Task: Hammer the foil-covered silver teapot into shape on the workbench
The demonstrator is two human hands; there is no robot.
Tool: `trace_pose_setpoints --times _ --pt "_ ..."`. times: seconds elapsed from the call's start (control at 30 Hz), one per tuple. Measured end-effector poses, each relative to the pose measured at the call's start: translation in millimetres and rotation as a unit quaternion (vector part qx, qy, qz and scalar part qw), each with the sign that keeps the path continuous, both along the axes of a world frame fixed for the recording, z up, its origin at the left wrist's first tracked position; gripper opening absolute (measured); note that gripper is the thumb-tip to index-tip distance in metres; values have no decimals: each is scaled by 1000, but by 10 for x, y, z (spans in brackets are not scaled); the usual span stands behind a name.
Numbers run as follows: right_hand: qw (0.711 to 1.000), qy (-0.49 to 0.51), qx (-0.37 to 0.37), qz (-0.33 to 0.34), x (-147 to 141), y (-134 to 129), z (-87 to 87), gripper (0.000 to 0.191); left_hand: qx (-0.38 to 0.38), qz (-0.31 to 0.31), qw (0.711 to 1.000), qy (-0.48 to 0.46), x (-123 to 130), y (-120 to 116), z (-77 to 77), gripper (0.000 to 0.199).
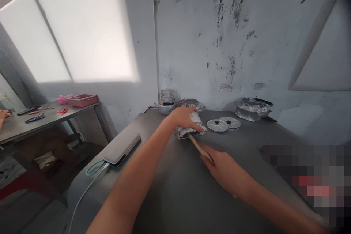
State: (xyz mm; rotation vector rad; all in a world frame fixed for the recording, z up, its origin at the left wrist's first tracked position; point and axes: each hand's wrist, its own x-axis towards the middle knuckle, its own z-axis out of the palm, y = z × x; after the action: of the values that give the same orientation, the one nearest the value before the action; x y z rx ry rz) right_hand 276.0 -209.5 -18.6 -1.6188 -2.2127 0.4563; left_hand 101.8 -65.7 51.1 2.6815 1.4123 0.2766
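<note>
Bench: the grey top [175, 192] ran from the near edge back to the wall.
Power bank: a pale, flat power bank [123, 147] lay at the left, a white cable [88, 187] plugged in.
Right hand: the right hand [221, 166] was closed round a wooden stick [201, 148].
Stick: slanted away to the left, its far end at the lower edge of a crinkled silvery thing [189, 130].
Left hand: the left hand [184, 119] gripped that silvery thing, thumb on the near side, over the middle of the bench.
Lids: two round lids [217, 125] with black knobs overlapped just right of it.
Back row: a silver pot stack [166, 103] stood at left, a wrapped pan [248, 113] with a black handle at right.
Second bench: a pink tray [83, 100] sat on it, well apart at left.
</note>
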Motion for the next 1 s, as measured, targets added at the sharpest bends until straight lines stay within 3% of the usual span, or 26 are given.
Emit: trace_pose_setpoints --times 0.3,0.5,1.0 --pt "999 -7 0 -36 -22 -24 42 36 -7 -6 1000 3 -7 0 8 121" --pt "999 -24 -18 -26 -28 -21 13 28 7 1 1000 7 7 21 -17 122" --pt "998 -49 -8 -37 -10 6 -39 35 11 -4 1000 0 9 24 -20 119"
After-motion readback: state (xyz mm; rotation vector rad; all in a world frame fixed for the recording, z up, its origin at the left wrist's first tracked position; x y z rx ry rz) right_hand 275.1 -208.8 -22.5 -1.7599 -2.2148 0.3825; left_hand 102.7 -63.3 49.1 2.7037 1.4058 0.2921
